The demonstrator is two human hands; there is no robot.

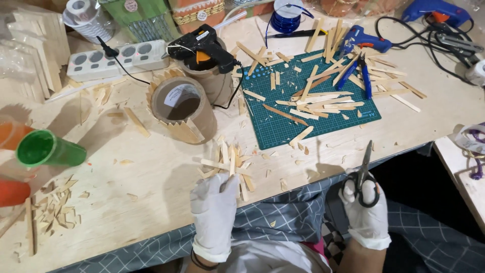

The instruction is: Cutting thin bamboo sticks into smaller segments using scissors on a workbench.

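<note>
My left hand (214, 210), in a white glove, pinches a wooden craft stick (232, 163) over a small pile of cut stick pieces (230, 169) at the table's near edge. My right hand (365, 208), also gloved, grips black-handled scissors (362, 177) with the blades pointing away from me, just off the table's edge. A cardboard tube (183, 108) partly clad in pointed sticks stands behind the pile. On a second tube behind it rests a black glue gun (202, 48).
A green cutting mat (303, 101) holds several loose sticks and blue-handled pliers (365, 76). A blue glue gun (361, 40) lies beyond it. A white power strip (118, 58), a green cup (48, 149), orange cups (12, 162) and stick offcuts (53, 215) occupy the left.
</note>
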